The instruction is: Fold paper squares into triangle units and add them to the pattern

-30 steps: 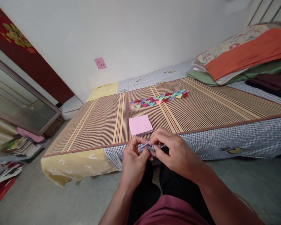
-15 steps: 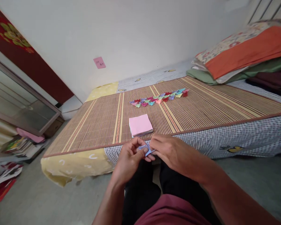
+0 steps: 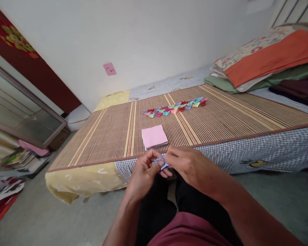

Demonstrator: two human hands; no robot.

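Between my two hands, just in front of the bed's near edge, is a small folded piece of blue paper [image 3: 164, 166]. My left hand [image 3: 148, 168] pinches its left side between thumb and fingers. On the other side, my right hand [image 3: 184, 164] is closed with its fingertips at the paper's right edge; its thumb is partly hidden. Just beyond my hands lies a stack of square paper [image 3: 154, 136] with a pink sheet on top. Farther back, several small folded paper pieces [image 3: 174, 108] of many colours stand in slanting rows.
A striped mat [image 3: 113, 133] covers most of the bed. Folded bedding [image 3: 269, 56] is piled at the back right, beside dark cloth [image 3: 297, 89]. Books [image 3: 24, 160] and a glass-fronted cabinet [image 3: 23, 102] stand on the left. My knees are against the bed's near side.
My hands have shifted very slightly to the right with the blue paper, and less of the paper shows between the fingers. The stack and the folded pieces stay where they were.
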